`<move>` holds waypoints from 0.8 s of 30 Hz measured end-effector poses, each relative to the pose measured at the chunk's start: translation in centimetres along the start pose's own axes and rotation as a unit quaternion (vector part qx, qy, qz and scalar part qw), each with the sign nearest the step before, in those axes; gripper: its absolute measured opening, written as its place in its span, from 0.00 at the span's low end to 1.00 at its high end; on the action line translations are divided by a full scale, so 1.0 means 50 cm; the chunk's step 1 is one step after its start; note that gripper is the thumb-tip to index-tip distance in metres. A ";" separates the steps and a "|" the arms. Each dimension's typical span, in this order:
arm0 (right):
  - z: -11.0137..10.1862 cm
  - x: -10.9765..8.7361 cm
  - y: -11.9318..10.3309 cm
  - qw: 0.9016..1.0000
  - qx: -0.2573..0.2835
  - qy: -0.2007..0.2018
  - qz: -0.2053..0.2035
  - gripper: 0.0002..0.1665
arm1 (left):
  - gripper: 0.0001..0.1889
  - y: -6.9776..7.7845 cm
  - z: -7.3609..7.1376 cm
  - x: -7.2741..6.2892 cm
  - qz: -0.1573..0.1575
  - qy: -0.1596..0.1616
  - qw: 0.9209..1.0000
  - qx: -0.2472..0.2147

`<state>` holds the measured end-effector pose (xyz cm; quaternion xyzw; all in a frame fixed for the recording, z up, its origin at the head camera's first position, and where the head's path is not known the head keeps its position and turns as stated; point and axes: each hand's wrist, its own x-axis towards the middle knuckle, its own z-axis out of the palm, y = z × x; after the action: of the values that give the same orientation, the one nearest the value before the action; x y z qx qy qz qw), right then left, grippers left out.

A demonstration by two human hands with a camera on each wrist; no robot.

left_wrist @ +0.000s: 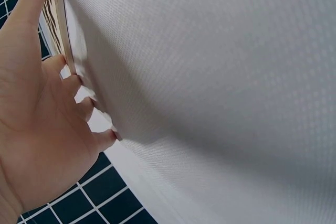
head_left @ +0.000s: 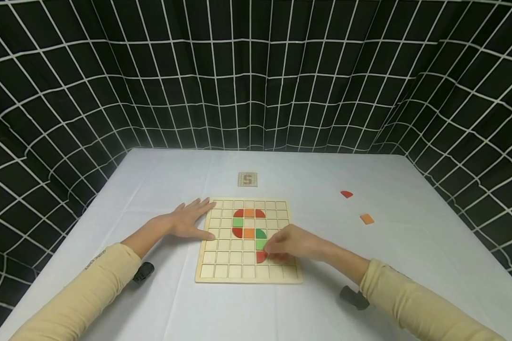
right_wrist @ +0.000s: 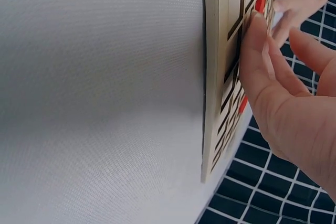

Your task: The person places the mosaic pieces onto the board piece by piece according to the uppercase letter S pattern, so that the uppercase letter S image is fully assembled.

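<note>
A square wooden grid board (head_left: 230, 271) lies on the table, with red, orange and green pieces set in its cells. My left hand (head_left: 187, 220) is spread over the board's left edge, thumb and fingertips on its rim. At the lower right of the pattern, my right hand (head_left: 288, 242) has its fingertips at a red quarter-round piece (head_left: 261, 257) in a cell. This red piece (right_wrist: 260, 2) shows beside a fingertip in the right wrist view. Just above it sit a light green square (head_left: 260, 244) and a dark green quarter-round piece (head_left: 260, 234).
Behind the board lies a small pattern card (head_left: 247, 179) with a reddish figure like a 5. To the right, a loose red quarter-round piece (head_left: 346, 194) and an orange square (head_left: 367, 219) lie on the white tablecloth (head_left: 175, 170). A black gridded curtain (head_left: 256, 85) surrounds the table.
</note>
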<state>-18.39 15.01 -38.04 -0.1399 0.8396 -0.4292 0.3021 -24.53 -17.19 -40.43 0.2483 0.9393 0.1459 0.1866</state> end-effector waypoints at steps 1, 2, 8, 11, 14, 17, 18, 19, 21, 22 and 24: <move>0.000 0.000 0.000 1.000 0.000 0.001 0.000 0.09 | 0.55 0.000 0.000 0.000 0.000 0.000 1.000 -0.001; 0.000 0.000 -0.001 1.000 -0.001 0.002 0.001 0.09 | 0.55 0.000 0.000 0.000 0.000 0.000 1.000 -0.001; 0.001 0.001 -0.003 1.000 0.002 0.000 0.001 0.10 | 0.55 0.003 -0.001 -0.001 0.001 0.001 1.000 -0.003; 0.002 0.003 -0.003 1.000 0.011 -0.005 -0.003 0.11 | 0.55 0.003 -0.001 -0.001 0.003 0.002 1.000 -0.004; 0.002 0.005 0.000 1.000 0.021 -0.011 -0.009 0.12 | 0.55 0.002 -0.001 0.001 0.005 0.003 1.000 -0.004; -0.001 0.006 0.005 0.999 0.033 -0.020 -0.015 0.12 | 0.55 0.003 -0.001 0.002 0.005 0.003 1.000 -0.004; -0.002 0.007 0.007 0.999 0.039 -0.023 -0.016 0.12 | 0.55 0.004 -0.001 0.001 0.005 0.003 1.000 -0.005; -0.004 0.007 0.010 0.999 0.043 -0.027 -0.017 0.13 | 0.55 0.004 -0.001 0.000 0.004 0.002 1.000 -0.005; -0.007 0.007 0.014 0.998 0.055 -0.034 -0.017 0.14 | 0.55 0.005 -0.001 0.000 0.002 0.001 1.000 -0.004; -0.009 0.008 0.016 0.997 0.063 -0.038 -0.017 0.15 | 0.55 0.004 -0.001 0.000 0.002 0.001 1.000 -0.003; -0.013 0.009 0.021 0.995 0.085 -0.045 -0.012 0.16 | 0.55 0.003 -0.001 0.000 0.002 0.001 1.000 0.000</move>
<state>-19.11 15.83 -38.79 -0.1433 0.7836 -0.4963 0.3451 -24.49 -17.07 -40.35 0.2498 0.9390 0.1470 0.1854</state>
